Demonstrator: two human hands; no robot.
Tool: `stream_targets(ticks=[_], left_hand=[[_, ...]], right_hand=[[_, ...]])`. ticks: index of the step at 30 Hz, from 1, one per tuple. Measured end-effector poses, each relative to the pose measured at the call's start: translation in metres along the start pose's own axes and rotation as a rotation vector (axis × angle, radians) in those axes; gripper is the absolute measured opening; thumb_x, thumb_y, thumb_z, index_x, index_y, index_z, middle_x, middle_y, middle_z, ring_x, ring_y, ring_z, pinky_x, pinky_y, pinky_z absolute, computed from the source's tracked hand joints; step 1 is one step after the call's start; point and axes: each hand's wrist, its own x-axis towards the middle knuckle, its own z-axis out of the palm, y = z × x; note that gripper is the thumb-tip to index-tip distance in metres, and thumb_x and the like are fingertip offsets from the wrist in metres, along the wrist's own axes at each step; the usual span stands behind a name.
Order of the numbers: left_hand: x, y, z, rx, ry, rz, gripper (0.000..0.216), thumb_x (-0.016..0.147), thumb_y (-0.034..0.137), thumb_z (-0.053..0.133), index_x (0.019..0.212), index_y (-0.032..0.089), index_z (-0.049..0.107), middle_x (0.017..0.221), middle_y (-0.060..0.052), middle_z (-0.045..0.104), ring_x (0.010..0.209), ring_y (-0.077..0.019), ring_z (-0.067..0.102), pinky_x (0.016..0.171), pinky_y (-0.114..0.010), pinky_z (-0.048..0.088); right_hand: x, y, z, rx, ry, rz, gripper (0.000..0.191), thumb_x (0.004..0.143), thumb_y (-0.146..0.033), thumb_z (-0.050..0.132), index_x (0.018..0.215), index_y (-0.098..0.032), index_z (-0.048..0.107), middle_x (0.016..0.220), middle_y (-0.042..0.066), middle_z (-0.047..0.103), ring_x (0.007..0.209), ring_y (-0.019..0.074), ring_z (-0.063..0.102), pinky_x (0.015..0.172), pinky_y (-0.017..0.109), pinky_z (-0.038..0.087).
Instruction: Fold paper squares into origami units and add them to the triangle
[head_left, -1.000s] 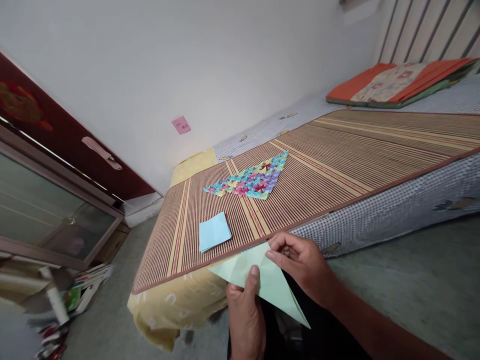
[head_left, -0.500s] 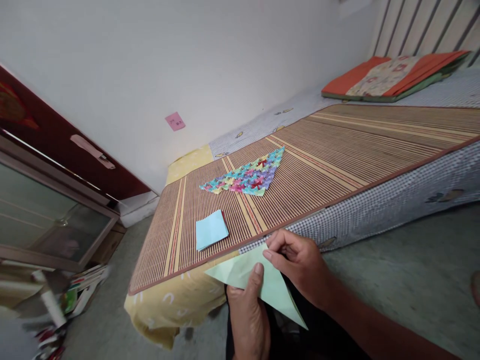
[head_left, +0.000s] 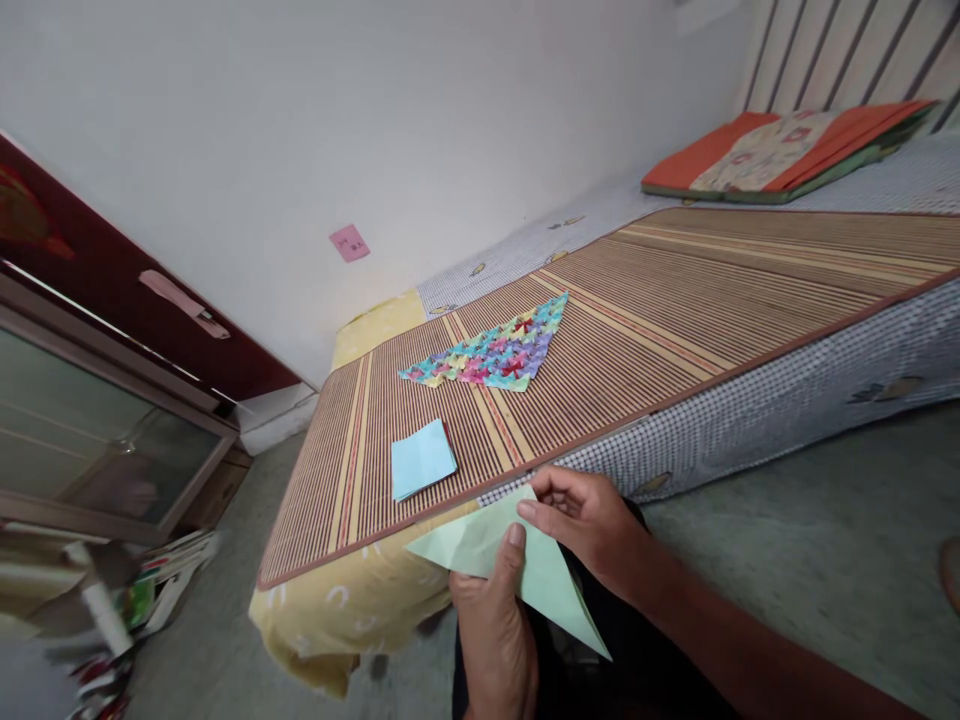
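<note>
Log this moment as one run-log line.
left hand: thumb pressing green paper | right hand: pinching its top edge | nearby: blue paper, multicoloured folded triangle, both on striped mat

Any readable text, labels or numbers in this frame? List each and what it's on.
Nothing here can be read.
Pink note on the wall: dark handwritten marks, too small to read.
Printed covers in the floor pile: blurred, unreadable.
Light green paper held by the left hand and right hand: no print visible.
Blue paper square on the bamboo mat: no print visible.
</note>
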Motion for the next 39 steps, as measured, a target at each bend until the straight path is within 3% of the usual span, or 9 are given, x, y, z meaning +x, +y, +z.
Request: stream_targets(ticks=[9,12,14,16,25,29,33,36,39], left_hand=[[0.003,0.007,0.001,0.074,-0.028,0.057,0.048,0.075,0.038,0.084,0.116,0.016,0.072,0.107,-0.01,0.079,0.107,-0.0295,0.073,0.095,-0.039,0.057],[0.007,0.016,-0.006,0.191,0.025,0.054,0.035,0.075,0.047,0.083,0.085,0.015,0.074,0.075,-0.004,0.075,0.077,-0.0238,0.073,0.072,-0.033,0.058],[0.01,0.022,-0.012,0.262,0.074,0.018,0.045,0.072,0.053,0.083,0.057,0.017,0.061,0.051,0.001,0.059,0.052,-0.0161,0.059,0.052,-0.027,0.049],[0.012,0.026,-0.018,0.274,0.104,0.029,0.054,0.071,0.055,0.084,0.049,0.018,0.051,0.046,0.004,0.05,0.046,-0.011,0.047,0.047,-0.024,0.041],[0.027,0.024,-0.037,0.134,0.055,0.199,0.044,0.084,0.051,0.075,0.062,0.018,0.057,0.057,0.005,0.045,0.056,-0.0093,0.04,0.052,-0.02,0.036],[0.038,0.027,-0.046,0.08,0.088,0.266,0.04,0.083,0.053,0.074,0.069,0.017,0.064,0.062,0.003,0.056,0.058,-0.01,0.047,0.056,-0.02,0.04],[0.03,0.017,-0.043,0.248,-0.081,0.074,0.036,0.078,0.05,0.079,0.08,0.015,0.07,0.063,0.001,0.063,0.056,-0.0124,0.053,0.054,-0.023,0.043],[0.016,0.007,-0.034,0.276,-0.157,0.008,0.036,0.078,0.039,0.082,0.102,0.013,0.074,0.091,-0.009,0.076,0.088,-0.0234,0.071,0.082,-0.032,0.055],[0.009,0.004,-0.026,0.208,-0.179,-0.008,0.05,0.084,0.037,0.078,0.127,0.015,0.067,0.116,-0.013,0.076,0.112,-0.0295,0.069,0.101,-0.042,0.052]], right_hand=[[-0.004,-0.005,0.001,-0.114,-0.001,-0.051,0.032,0.091,-0.038,0.063,0.069,-0.021,0.048,0.062,-0.005,0.037,0.057,0.0118,0.036,0.051,0.024,0.031],[-0.006,-0.004,-0.001,-0.17,0.008,-0.066,0.033,0.091,-0.039,0.065,0.068,-0.021,0.049,0.06,-0.005,0.036,0.056,0.012,0.036,0.05,0.025,0.031],[-0.006,-0.004,-0.002,-0.138,0.0,-0.041,0.034,0.09,-0.041,0.067,0.068,-0.021,0.051,0.06,-0.005,0.038,0.056,0.012,0.036,0.049,0.025,0.031],[-0.005,-0.004,-0.003,-0.087,-0.019,0.002,0.033,0.089,-0.043,0.069,0.069,-0.022,0.052,0.06,-0.005,0.04,0.055,0.0122,0.038,0.049,0.025,0.032],[-0.003,-0.001,-0.008,-0.08,-0.003,0.056,0.039,0.087,-0.05,0.068,0.068,-0.023,0.047,0.059,-0.006,0.036,0.052,0.0121,0.034,0.047,0.027,0.029],[-0.001,-0.002,-0.009,-0.046,0.025,0.074,0.036,0.087,-0.048,0.068,0.069,-0.023,0.048,0.06,-0.005,0.04,0.054,0.0126,0.037,0.049,0.027,0.031],[0.007,-0.002,-0.008,-0.035,-0.003,0.062,0.037,0.085,-0.047,0.069,0.068,-0.023,0.048,0.06,-0.006,0.039,0.055,0.0119,0.036,0.049,0.026,0.03],[0.012,0.0,-0.007,-0.053,-0.072,0.041,0.037,0.083,-0.046,0.071,0.067,-0.022,0.048,0.061,-0.006,0.038,0.056,0.0112,0.035,0.05,0.025,0.03],[0.016,0.003,-0.007,-0.069,-0.106,0.052,0.034,0.083,-0.044,0.07,0.069,-0.02,0.05,0.063,-0.006,0.041,0.057,0.011,0.039,0.052,0.024,0.031]])
